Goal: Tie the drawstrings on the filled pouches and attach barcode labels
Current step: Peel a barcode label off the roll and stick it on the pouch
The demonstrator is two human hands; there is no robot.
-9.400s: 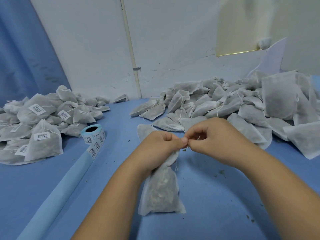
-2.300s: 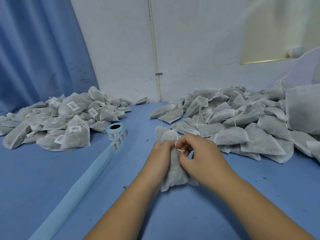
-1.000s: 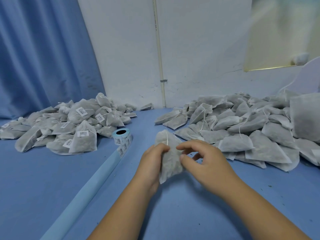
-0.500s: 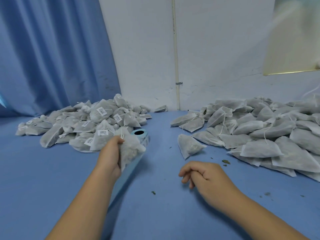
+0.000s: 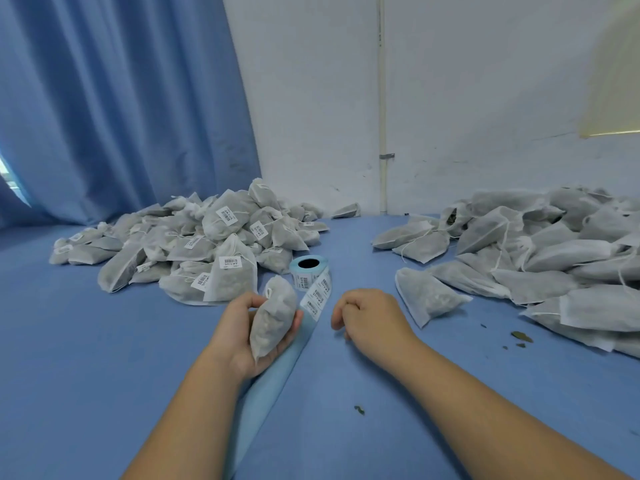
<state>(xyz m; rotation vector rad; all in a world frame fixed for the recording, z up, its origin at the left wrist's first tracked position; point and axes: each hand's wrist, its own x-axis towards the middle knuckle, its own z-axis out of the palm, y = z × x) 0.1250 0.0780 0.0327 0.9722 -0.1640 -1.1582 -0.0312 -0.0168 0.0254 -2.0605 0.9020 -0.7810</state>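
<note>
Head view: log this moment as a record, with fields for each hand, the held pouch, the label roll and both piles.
left hand: grips a filled pouch, fingers curled round it
pouch label: none visible
right hand: fingers curled, holding nothing visible, just right of the label strip
label roll: on the table, label strip unrolled toward the hands
left pile: pouches bearing barcode labels
right pile: pouches with no visible labels

The heap of pouches (image 5: 554, 258) on your right runs off the picture's right edge. You cannot read the print on the label roll (image 5: 309, 271): too small.
</note>
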